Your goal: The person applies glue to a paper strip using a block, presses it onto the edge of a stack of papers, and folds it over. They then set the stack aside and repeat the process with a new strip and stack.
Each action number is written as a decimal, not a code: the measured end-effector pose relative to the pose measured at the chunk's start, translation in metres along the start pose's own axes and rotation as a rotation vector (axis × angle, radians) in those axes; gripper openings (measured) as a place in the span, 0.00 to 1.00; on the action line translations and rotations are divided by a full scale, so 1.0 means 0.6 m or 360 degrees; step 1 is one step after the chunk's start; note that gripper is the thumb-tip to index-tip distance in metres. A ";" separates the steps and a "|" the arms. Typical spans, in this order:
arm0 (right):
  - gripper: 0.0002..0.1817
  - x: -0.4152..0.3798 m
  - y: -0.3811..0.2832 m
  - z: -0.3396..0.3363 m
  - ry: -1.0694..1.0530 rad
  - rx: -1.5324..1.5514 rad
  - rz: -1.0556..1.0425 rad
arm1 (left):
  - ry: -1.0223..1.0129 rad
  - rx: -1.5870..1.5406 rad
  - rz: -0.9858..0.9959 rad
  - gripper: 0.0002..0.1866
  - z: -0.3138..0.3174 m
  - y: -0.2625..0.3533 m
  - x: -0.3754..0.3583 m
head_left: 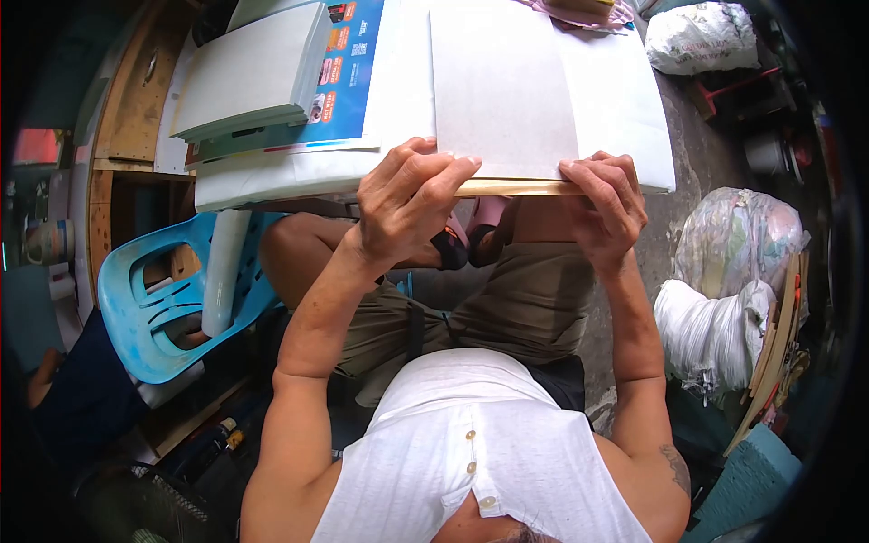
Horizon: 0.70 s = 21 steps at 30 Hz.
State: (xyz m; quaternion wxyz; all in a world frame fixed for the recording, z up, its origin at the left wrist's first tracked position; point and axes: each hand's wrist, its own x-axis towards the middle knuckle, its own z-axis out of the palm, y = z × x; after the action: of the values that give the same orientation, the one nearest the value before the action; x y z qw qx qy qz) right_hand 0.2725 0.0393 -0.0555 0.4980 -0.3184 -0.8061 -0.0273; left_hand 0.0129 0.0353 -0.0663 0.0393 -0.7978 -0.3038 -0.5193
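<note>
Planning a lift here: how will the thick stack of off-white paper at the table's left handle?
The thick stack of off-white paper is probably heavy for its size; its side shows many packed layers. It may fan or shear if pushed from the top: the layer edges look stepped, and no band is visible. The blue printed sheet beneath looks thin, so likely floppy.

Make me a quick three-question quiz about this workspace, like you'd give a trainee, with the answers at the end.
1. What lies under the paper stack at the left? a) a blue chair, b) a printed blue sheet, c) a white sack

2. True or false: the left hand and the right hand both have fingers at the near end of the pale sheet.

3. How many buttons show on the white top?

Key: 1 b; 2 true; 3 three.
</note>
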 end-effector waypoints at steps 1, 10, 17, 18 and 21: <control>0.20 0.002 0.001 -0.002 -0.0011 0.0015 0.0004 | -0.0011 -0.0010 0.0002 0.22 -0.003 -0.002 0.000; 0.23 0.009 -0.008 -0.001 -0.0072 0.0005 0.0129 | -0.0007 -0.0142 -0.0099 0.24 -0.009 -0.009 0.006; 0.24 0.008 -0.020 0.006 -0.0090 -0.0080 0.0208 | 0.0074 0.0011 -0.0168 0.25 0.014 0.006 -0.001; 0.25 0.009 -0.023 0.008 -0.0074 -0.0085 0.0215 | 0.0082 0.0028 -0.0157 0.26 0.018 0.007 0.000; 0.28 0.011 -0.024 0.012 -0.0051 -0.0094 0.0246 | 0.0082 0.0035 -0.0210 0.26 0.018 0.008 0.001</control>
State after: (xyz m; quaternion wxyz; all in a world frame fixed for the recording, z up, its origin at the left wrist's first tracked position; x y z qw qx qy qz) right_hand 0.2567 0.0334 -0.0500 0.4761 -0.3946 -0.7859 -0.0075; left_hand 0.0246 0.0359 -0.0694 0.0216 -0.7620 -0.3603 -0.5377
